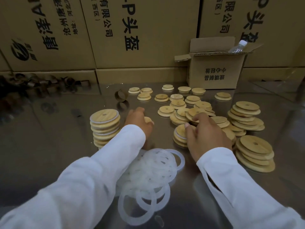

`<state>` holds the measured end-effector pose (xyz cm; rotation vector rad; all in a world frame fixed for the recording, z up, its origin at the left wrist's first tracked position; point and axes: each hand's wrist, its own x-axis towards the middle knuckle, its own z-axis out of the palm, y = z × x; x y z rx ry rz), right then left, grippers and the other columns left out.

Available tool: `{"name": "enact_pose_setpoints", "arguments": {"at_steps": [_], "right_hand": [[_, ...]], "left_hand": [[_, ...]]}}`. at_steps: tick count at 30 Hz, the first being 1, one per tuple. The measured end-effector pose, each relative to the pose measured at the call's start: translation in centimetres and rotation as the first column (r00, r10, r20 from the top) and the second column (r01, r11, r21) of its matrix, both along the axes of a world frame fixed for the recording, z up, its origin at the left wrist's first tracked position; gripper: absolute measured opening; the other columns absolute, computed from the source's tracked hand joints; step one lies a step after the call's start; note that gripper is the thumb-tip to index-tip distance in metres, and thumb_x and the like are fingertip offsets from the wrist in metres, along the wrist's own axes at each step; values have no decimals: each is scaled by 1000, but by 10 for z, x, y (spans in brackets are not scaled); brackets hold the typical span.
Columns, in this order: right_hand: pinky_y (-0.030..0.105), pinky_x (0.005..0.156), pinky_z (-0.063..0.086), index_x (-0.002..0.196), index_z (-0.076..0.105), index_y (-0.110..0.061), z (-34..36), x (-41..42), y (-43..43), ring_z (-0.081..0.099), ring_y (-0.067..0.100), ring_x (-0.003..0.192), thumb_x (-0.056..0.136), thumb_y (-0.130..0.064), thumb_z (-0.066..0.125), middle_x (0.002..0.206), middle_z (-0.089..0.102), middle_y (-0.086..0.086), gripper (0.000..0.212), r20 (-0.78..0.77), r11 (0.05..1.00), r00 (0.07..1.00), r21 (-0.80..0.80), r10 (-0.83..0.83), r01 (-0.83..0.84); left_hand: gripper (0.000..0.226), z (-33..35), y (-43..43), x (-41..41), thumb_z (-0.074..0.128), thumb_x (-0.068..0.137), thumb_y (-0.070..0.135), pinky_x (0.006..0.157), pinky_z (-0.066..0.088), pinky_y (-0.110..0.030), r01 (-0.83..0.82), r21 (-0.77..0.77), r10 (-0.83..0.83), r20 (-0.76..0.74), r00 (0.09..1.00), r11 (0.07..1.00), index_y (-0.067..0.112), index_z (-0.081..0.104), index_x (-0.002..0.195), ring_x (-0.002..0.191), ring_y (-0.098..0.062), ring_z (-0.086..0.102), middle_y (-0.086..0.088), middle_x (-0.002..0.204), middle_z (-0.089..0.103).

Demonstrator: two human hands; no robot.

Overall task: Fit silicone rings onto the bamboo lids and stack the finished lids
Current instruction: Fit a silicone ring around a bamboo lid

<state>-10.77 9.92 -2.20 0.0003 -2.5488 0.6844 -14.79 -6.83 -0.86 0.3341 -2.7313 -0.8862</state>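
a stack of ringed lids (105, 124) stands at the left of the counter (49, 146), and just right of it the left hand (137, 120) curls its fingers round 1 bamboo lid (148, 120). the heap of silicone rings (153, 172) lies nearer, between the 2 white sleeves. the right hand (207, 138) lies spread on the loose lids (244, 116) heaped at the right; whether it grips any cannot be told.

big carton (165, 38) "有限公司", small box (198, 70) perhaps "小心轻放"
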Motion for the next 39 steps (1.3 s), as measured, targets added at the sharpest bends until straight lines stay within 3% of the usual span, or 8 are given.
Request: {"name": "enact_pose_setpoints", "arguments": {"at_steps": [10,15,21,25,30,32,35,39], "right_hand": [[26,66,34,120,44,-24,-3,-5,-2,51,19,104,93,-40,42,116,53,-1,32,-83,996,995,70,54,-48],[25,67,35,120,47,-24,2,0,-9,50,12,97,90,-40,47,108,52,-5,34,-178,973,971,-135,162,-187],[13,75,48,111,53,-39,6,25,-42,60,-4,89,86,-39,53,98,63,-17,26,-213,533,881,-728,423,-431],[18,72,54,99,54,-38,6,26,-46,66,3,84,88,-16,58,93,70,-6,25,-208,486,879,-767,430,-419],[11,62,51,103,57,-32,11,21,-39,60,-12,67,90,-14,55,68,66,-17,22,-186,466,904,-806,385,-364],[13,67,52,107,58,-30,11,20,-37,61,-12,68,90,-14,54,62,65,-23,23,-167,430,905,-836,391,-340],[16,68,53,109,58,-28,10,22,-39,62,-10,70,90,-13,54,63,66,-25,25,-157,469,891,-804,426,-366],[27,78,51,117,48,-35,3,20,-42,61,-3,75,93,-23,48,67,66,-21,26,-164,534,923,-775,348,-339]], "left_hand": [[49,-8,9,-28,56,88,22,97,44,-41,-35,-167,65,179,982,985,9,38,132,118,-34,48,-15,131,47],[59,12,20,12,69,79,32,89,43,-30,134,60,-126,-119,985,989,18,42,129,114,-23,51,-4,125,53],[52,6,21,75,74,72,26,85,47,-22,335,35,-256,-574,778,942,26,51,118,103,-3,54,14,110,54],[68,-3,10,73,76,65,28,88,43,-15,406,18,-329,-556,764,914,30,42,124,109,1,48,12,116,48],[98,-6,5,63,74,54,64,95,42,-24,388,465,-228,-363,903,796,21,38,134,111,-1,51,12,120,50],[82,-5,4,61,66,59,71,94,47,-32,350,648,-177,-318,931,677,18,55,120,104,-9,60,7,109,63],[22,-5,3,58,68,79,36,91,50,-47,325,752,-145,-297,944,573,16,65,87,94,-27,65,-5,86,71],[5,-7,-1,56,59,86,12,67,58,-29,322,825,-130,-296,946,465,12,64,85,77,-21,67,-7,78,69]]}}
